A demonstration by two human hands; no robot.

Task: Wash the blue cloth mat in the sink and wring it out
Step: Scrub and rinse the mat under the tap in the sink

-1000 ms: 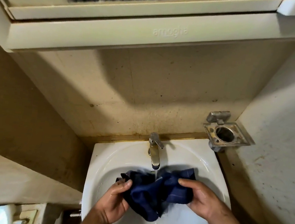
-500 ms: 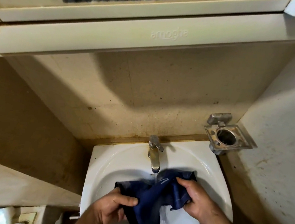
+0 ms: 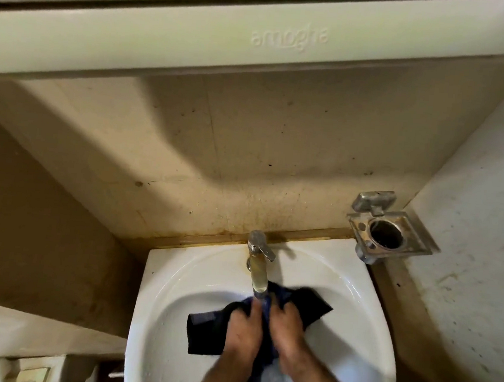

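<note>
The washing looks well under way, the wringing not yet begun, I'd judge. Nearest me, the left hand (image 3: 243,327) and right hand (image 3: 288,331) sit close together, fingers curled tight into the bunched blue cloth mat (image 3: 206,328). It hangs over the sink (image 3: 175,290) bowl, just under the tap (image 3: 257,270) spout beyond.

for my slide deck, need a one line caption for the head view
Both hands, left and right, grip the blue mat under the tap over the white sink.
</note>
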